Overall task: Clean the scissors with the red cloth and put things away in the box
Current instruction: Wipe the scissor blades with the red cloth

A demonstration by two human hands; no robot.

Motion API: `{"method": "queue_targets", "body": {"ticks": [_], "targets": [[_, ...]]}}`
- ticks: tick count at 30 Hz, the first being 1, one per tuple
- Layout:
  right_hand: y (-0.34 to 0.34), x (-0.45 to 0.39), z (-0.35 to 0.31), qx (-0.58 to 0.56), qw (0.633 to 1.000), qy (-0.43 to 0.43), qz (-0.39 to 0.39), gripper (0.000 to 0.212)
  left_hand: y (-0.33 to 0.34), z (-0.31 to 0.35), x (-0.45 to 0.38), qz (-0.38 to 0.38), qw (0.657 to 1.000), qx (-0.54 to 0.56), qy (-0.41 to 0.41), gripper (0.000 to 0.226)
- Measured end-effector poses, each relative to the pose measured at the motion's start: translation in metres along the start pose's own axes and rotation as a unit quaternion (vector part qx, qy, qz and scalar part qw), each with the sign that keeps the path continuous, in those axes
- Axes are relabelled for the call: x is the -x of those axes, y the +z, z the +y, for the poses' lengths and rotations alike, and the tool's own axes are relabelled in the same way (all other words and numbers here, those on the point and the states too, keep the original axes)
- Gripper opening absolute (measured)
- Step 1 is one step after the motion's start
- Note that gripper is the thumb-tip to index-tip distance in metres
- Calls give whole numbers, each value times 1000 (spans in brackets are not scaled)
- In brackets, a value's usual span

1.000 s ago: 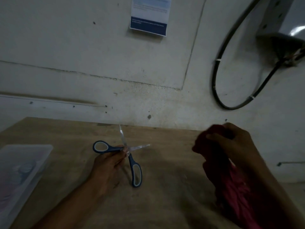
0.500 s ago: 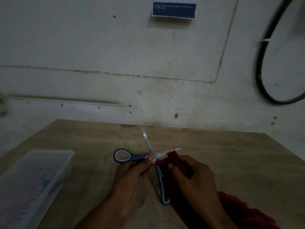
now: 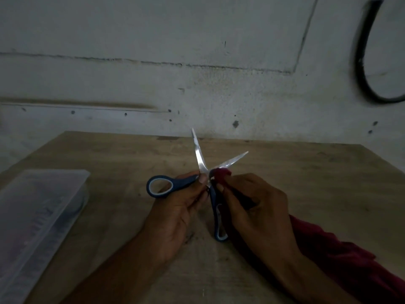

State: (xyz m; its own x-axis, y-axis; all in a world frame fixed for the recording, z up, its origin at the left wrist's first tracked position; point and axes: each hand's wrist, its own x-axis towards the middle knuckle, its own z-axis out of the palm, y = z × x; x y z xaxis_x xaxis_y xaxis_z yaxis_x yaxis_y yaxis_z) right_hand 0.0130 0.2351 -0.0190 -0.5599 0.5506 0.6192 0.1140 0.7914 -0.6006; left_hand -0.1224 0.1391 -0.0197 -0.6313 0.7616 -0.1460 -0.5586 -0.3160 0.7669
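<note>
Nearest, at the right, the dark red cloth (image 3: 341, 257) trails over the wooden table (image 3: 306, 176) up into the right hand (image 3: 256, 207), whose fingers pinch a bunched end of it against the pivot of the blue-handled steel scissors (image 3: 202, 165). Just left, the left hand (image 3: 182, 205) grips the scissors at the pivot, blades spread wide and pointing far. A clear plastic box (image 3: 37, 218) sits at the left edge, well apart.
</note>
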Motion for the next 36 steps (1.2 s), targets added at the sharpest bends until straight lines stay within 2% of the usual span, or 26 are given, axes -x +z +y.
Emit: {"method": "queue_targets", "body": {"ticks": [2,6,9,11,13,17,19,23,24,28,30,33,36], "targets": [[0,-2,4,59,997,-39,7,30,1,2,2,1,1000,-2,-4,18],[-3,-11,11,152,986,-56,35,40,6,3,5,5,1000,-5,-4,22],[5,-2,0,255,963,-90,-17,59,5,1,5,-10,1000,9,-12,21],[14,6,-9,286,947,-128,-67,63,2,2,3,-11,999,33,-23,21],[15,7,-8,288,944,-142,-78,65,-2,2,0,-11,998,55,-33,18],[2,-6,12,276,957,-89,1,63,1,0,-3,-3,997,70,-42,15],[5,-6,15,273,957,-92,18,56,2,-1,-2,2,997,65,-35,15],[15,7,5,308,936,-147,-81,77,1,-2,-2,-2,997,77,-31,17],[14,7,3,311,933,-157,-95,77,0,-2,-3,-4,996,80,-31,17],[6,-8,10,331,933,-128,-54,66,0,-2,-6,-5,997,73,-29,15],[6,-9,14,364,925,-104,-40,71,0,-3,-5,-8,998,64,-21,18],[11,-4,12,375,915,-122,-80,89,-1,-6,-4,-11,998,61,-7,17],[15,-1,10,357,915,-162,-98,85,-1,-6,-4,-9,998,63,-5,18]]}}
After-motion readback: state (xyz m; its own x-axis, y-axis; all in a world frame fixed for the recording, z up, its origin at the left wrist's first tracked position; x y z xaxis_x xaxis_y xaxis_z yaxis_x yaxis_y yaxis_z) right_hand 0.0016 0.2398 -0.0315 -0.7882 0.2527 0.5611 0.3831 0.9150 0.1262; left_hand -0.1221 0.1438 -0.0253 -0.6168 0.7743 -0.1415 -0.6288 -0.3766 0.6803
